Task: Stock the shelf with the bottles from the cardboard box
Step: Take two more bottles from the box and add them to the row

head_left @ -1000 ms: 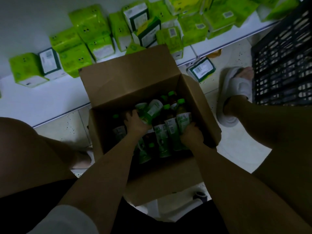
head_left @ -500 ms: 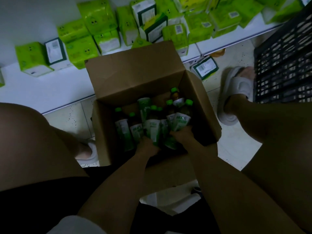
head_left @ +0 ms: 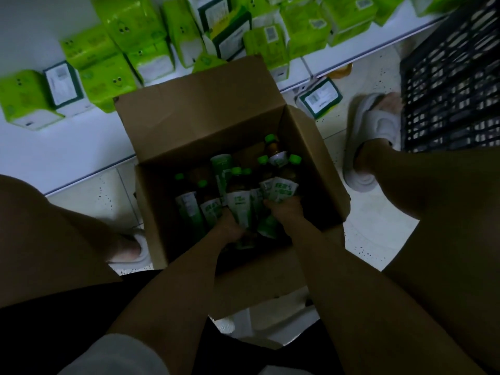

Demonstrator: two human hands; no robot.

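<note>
An open cardboard box (head_left: 205, 115) stands on the floor between my knees, its far flap raised. Inside are several dark bottles with green caps and white-green labels (head_left: 189, 204). My left hand (head_left: 230, 226) is low in the box, closed around the bases of a cluster of bottles (head_left: 239, 204). My right hand (head_left: 284, 209) grips the lower part of bottles (head_left: 281, 188) on the right of that cluster. The white shelf (head_left: 67, 155) lies beyond the box, at floor level.
Green and white packs (head_left: 108, 77) cover the back of the shelf. One pack (head_left: 320, 97) lies on the tiled floor right of the box. A black plastic crate (head_left: 451, 79) stands at the right. My slippered feet (head_left: 373, 136) flank the box.
Both hands have slid from the bottles' upper parts down to their bases and come closer together. The bottles now stand more upright and bunched. The view has shifted slightly.
</note>
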